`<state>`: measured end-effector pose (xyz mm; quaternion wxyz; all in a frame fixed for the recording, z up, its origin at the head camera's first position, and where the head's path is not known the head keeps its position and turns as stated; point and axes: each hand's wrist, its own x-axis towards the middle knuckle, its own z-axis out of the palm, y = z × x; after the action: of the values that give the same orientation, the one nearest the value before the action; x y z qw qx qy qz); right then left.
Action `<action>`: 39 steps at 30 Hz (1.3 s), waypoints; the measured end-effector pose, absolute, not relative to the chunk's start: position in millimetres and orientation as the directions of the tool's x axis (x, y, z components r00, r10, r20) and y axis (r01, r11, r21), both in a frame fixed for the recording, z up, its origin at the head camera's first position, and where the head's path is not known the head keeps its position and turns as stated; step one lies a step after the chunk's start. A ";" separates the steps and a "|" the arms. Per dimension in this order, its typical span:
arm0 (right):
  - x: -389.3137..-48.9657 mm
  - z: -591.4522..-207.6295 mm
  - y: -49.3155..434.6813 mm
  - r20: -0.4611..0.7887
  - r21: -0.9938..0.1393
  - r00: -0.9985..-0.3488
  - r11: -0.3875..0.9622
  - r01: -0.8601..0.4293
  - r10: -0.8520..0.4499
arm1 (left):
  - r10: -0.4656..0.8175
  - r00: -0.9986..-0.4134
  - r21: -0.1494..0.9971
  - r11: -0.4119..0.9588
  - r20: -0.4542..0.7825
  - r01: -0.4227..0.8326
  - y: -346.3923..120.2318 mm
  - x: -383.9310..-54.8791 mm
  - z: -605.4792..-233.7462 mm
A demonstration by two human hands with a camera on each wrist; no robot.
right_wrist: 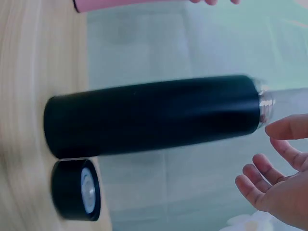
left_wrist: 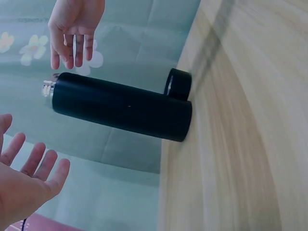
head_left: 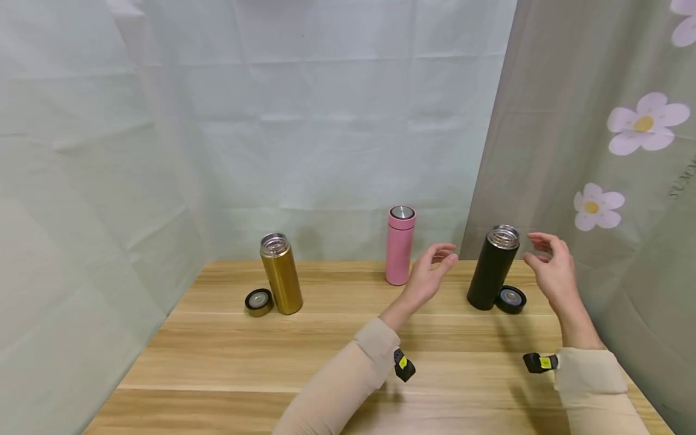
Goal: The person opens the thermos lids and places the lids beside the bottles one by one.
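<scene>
An uncapped black thermos bottle (head_left: 493, 269) stands upright on the table, its steel neck showing. Its black lid (head_left: 511, 299) lies beside the base on the right, inner side up. My left hand (head_left: 426, 273) is in the air left of the bottle, fingers loosely bent and holding nothing. On the other side, my right hand (head_left: 554, 269) hovers near the bottle's mouth, also holding nothing. A small gap separates each hand from the bottle in the head view. In the right wrist view the right fingertips (right_wrist: 276, 130) come close to the steel neck.
A pink thermos bottle (head_left: 400, 246) with its lid on stands behind the left hand. Farther left is an uncapped gold thermos bottle (head_left: 282, 275), its lid (head_left: 258, 301) lying beside it. The wooden table (head_left: 228, 374) ends at curtains (head_left: 326, 121) behind and at the sides.
</scene>
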<state>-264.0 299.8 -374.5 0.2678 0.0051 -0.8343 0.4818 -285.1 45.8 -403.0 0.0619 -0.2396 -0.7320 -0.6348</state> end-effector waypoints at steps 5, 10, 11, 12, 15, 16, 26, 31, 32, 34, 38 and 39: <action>-258.6 -367.2 291.7 0.469 -0.796 -0.848 0.533 -0.286 0.245 | 0.263 -0.873 0.899 0.042 0.411 0.436 37.0 -285.3 -401.4; -256.1 -365.3 286.3 0.475 -0.795 -0.845 0.531 -0.293 0.246 | 0.247 -0.869 0.891 0.040 0.429 0.451 29.4 -287.9 -402.2; -255.7 -365.1 285.2 0.474 -0.798 -0.845 0.528 -0.292 0.249 | 0.247 -0.867 0.889 0.038 0.434 0.456 28.0 -288.1 -402.1; -255.6 -365.6 284.6 0.473 -0.798 -0.845 0.528 -0.291 0.250 | 0.246 -0.866 0.888 0.038 0.436 0.458 26.7 -288.2 -402.0; -253.9 -366.3 281.4 0.475 -0.801 -0.841 0.524 -0.290 0.261 | 0.234 -0.865 0.882 0.061 0.443 0.468 22.6 -287.8 -402.5; -253.0 -366.5 279.6 0.477 -0.802 -0.837 0.522 -0.291 0.268 | 0.230 -0.865 0.879 0.067 0.446 0.472 21.0 -287.4 -402.7; -241.3 -366.8 244.2 0.654 -0.729 -0.699 0.490 -0.478 0.290 | 0.186 -0.832 0.826 0.128 0.523 0.548 0.7 -284.7 -404.4; -240.8 -367.8 221.8 0.717 -0.688 -0.660 0.384 -0.616 0.225 | 0.159 -0.840 0.834 0.122 0.519 0.539 -11.7 -281.9 -403.2; -240.7 -367.9 217.4 0.721 -0.683 -0.660 0.371 -0.629 0.211 | 0.152 -0.838 0.832 0.119 0.525 0.542 -14.0 -281.5 -402.6; -240.2 -369.0 209.8 0.721 -0.683 -0.668 0.344 -0.644 0.183 | 0.139 -0.832 0.826 0.114 0.537 0.552 -18.5 -281.3 -401.8; -237.0 -370.1 196.1 0.697 -0.703 -0.704 0.317 -0.636 0.133 | 0.122 -0.814 0.803 0.135 0.568 0.581 -27.7 -282.0 -401.2; -236.7 -370.8 193.3 0.690 -0.709 -0.713 0.310 -0.633 0.123 | 0.122 -0.811 0.799 0.142 0.572 0.584 -30.0 -282.2 -401.3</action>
<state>-236.7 193.3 -370.8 0.3367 0.1734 -0.7360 0.5612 -282.2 -30.0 -401.3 0.1900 -0.2413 -0.7314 -0.6089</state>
